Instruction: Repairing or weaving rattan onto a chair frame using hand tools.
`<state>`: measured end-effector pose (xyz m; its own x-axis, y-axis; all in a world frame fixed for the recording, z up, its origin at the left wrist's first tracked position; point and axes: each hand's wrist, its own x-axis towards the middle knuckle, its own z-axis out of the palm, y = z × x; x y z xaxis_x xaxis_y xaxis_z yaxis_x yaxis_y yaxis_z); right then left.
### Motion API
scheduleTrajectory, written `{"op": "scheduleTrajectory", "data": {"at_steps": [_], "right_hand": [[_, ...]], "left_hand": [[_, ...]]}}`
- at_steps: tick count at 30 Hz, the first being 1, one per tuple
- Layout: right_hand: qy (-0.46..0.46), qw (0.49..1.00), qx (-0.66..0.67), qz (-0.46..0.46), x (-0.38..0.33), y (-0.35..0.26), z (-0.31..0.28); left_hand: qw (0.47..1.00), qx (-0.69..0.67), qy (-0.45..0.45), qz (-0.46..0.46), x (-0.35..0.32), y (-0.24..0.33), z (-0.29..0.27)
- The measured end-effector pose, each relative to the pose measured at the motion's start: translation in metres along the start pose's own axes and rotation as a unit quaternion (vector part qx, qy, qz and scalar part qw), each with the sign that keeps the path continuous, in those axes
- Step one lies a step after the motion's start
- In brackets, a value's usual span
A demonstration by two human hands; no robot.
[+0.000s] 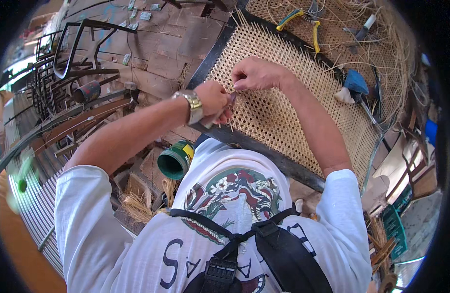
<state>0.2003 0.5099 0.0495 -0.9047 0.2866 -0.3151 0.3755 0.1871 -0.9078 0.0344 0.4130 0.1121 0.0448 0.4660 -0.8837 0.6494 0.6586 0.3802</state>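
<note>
A woven cane panel [278, 117] stretches over a dark frame [269, 157] in front of me, with loose strand ends sticking out along its edges. Over the panel's near left part, my left hand [214, 101] is closed round a slim, blurred greyish object [212, 118], whose kind I cannot make out. Just right of it, my right hand [259, 74] pinches close to the weave, thumb and forefinger together. Whatever lies between those fingertips, probably a thin strand, is too small to tell. The two hands nearly meet.
Pliers [289, 19] with yellow-and-blue handles and a blue-headed tool [355, 82] rest on cane at the far right, among tangled loose strands [388, 53]. A green can [172, 163] lies tipped by my left side. Dark chair frames [88, 49] are piled at the left.
</note>
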Motion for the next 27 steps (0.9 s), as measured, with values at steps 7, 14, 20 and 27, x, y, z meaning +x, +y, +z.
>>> {"op": "scheduleTrajectory", "data": {"at_steps": [7, 14, 20, 27], "right_hand": [[0.024, 0.998, -0.001, 0.056, -0.005, 0.010, -0.021], [-0.008, 0.995, 0.044, 0.087, -0.002, 0.016, -0.024], [-0.046, 0.996, 0.050, 0.055, 0.003, 0.023, -0.022], [-0.011, 0.999, 0.028, 0.016, -0.003, 0.007, -0.006]], "left_hand": [[0.990, 0.039, -0.125, -0.056, 0.008, 0.021, -0.028], [0.996, 0.086, -0.029, 0.025, 0.007, 0.009, 0.010], [0.993, 0.110, 0.000, 0.038, 0.011, -0.007, 0.023], [0.989, 0.080, -0.117, -0.027, 0.008, 0.015, -0.022]]}}
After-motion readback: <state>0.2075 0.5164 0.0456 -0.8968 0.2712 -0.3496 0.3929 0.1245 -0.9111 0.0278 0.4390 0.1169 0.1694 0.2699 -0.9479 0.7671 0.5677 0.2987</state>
